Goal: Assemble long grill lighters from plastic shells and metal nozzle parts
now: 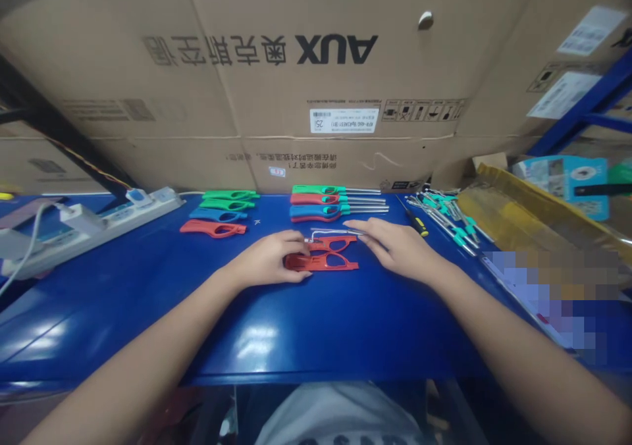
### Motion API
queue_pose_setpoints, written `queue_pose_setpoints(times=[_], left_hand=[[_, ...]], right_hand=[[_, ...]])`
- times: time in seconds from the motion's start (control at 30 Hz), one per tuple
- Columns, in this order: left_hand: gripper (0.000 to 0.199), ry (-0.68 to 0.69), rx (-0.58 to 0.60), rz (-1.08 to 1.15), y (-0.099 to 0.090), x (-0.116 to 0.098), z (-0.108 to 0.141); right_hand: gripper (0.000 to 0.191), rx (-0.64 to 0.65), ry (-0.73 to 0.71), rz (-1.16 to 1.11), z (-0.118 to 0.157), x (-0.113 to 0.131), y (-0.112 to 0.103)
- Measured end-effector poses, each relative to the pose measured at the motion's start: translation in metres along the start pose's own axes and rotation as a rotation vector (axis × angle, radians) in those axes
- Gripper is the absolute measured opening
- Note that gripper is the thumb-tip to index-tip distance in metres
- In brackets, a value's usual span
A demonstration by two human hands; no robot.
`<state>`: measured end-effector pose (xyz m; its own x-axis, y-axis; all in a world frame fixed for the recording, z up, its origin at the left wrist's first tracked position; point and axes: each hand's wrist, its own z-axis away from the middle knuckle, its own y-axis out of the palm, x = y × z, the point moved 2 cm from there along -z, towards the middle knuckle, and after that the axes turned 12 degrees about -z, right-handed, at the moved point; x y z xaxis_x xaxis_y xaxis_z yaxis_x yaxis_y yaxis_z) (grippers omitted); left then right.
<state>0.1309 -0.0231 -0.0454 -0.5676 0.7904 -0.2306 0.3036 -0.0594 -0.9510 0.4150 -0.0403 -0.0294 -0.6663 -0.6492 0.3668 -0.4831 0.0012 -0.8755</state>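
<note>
My left hand [266, 259] covers the end of a red shell [333, 262] at centre frame, while my right hand [397, 249] lies open just beside a steel rod [333, 232].

the cardboard carton [257, 89] bears large black "aux" and chinese characters "奥克斯空调", all upside down; a white barcode label [344, 120] on it shows "25", its finer print unreadable.

AUX cardboard cartons [237, 96] stand stacked behind a glossy blue workbench [345, 340].
</note>
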Motion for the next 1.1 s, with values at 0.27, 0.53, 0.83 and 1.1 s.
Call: queue_pose_setpoints(times=[0.27, 0.53, 0.83, 1.1], left_hand=[[0.025, 0.031, 0.026, -0.004, -0.001, -0.008, 0.000], [0.027, -0.056, -0.299, 0.027, 0.009, -0.006, -0.002], [0.008, -0.032, -0.381, 0.070, 0.016, -0.014, -0.002], [0.010, -0.010, -0.377, 0.038, 0.021, -0.015, -0.001]], right_hand=[[0.038, 0.035, -0.050, -0.077, 0.002, -0.002, 0.000], [0.032, 0.061, -0.033, -0.123, 0.004, 0.007, -0.004], [0.029, 0.169, 0.046, -0.087, 0.003, 0.008, -0.005], [0.031, 0.175, 0.039, -0.086, 0.005, 0.013, -0.006]])
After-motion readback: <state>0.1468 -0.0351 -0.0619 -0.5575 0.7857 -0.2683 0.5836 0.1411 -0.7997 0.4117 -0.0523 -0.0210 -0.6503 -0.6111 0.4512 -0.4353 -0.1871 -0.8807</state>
